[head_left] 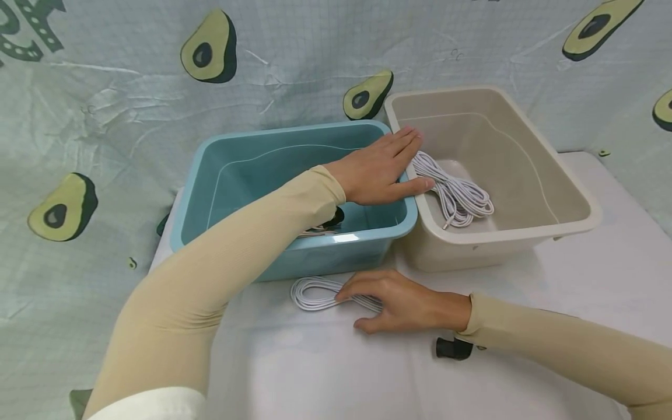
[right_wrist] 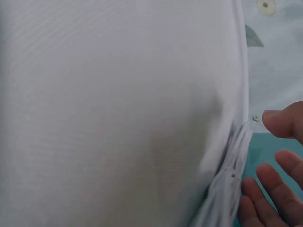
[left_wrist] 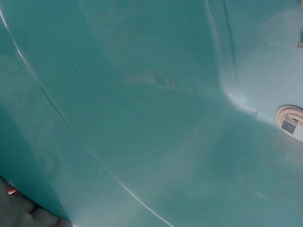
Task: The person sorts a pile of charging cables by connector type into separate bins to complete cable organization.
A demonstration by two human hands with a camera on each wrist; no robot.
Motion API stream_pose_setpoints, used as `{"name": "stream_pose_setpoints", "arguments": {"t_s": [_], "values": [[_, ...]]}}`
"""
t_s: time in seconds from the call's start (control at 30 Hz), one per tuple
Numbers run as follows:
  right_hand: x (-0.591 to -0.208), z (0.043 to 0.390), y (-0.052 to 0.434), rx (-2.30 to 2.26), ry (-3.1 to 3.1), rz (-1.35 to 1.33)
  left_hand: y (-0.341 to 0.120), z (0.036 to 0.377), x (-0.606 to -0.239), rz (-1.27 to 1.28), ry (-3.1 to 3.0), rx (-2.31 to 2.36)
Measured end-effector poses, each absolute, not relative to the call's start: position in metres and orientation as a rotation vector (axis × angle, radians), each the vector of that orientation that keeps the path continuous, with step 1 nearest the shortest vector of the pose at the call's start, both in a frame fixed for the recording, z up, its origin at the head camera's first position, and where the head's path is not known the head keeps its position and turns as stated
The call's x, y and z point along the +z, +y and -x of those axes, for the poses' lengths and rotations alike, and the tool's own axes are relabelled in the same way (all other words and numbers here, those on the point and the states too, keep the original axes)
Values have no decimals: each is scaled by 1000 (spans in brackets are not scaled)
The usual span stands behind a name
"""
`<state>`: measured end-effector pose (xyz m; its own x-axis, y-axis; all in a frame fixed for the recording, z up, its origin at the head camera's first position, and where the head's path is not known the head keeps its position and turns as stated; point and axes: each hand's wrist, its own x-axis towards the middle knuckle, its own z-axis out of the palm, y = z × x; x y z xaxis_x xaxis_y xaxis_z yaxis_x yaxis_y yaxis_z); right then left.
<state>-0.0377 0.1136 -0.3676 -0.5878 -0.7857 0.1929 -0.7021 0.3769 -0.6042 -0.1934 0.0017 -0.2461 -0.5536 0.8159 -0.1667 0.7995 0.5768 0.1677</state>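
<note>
My left hand (head_left: 380,169) lies with straight fingers over the spot where the teal bin (head_left: 294,244) and the beige bin (head_left: 567,230) meet. In the left wrist view its fingers (left_wrist: 28,213) show at the lower left corner. On the white cloth in front of the teal bin lies a coiled white cable (head_left: 310,294). My right hand (head_left: 399,303) reaches over the coil's right end, thumb and fingers spread apart. The right wrist view has the fingertips (right_wrist: 253,189) right beside the cable (right_wrist: 227,184), with the thumb held away from it.
Bundled white cable (head_left: 457,195) sits inside the beige bin. A pale cable with a USB plug (left_wrist: 289,124) lies in the teal bin, partly hidden by my arm in the head view. A wall covering with avocado prints (head_left: 210,49) hangs behind the bins.
</note>
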Motion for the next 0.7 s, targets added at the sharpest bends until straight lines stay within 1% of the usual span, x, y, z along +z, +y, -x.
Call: {"name": "stream_pose_setpoints", "arguments": {"t_s": [0.43,0.7], "values": [[-379,41,108,-945,2620,1145,1,193,-246,-1352,2581,102],[-378,42,100,-905,2694,1028,2,193,-246,-1349,2588,97]]}}
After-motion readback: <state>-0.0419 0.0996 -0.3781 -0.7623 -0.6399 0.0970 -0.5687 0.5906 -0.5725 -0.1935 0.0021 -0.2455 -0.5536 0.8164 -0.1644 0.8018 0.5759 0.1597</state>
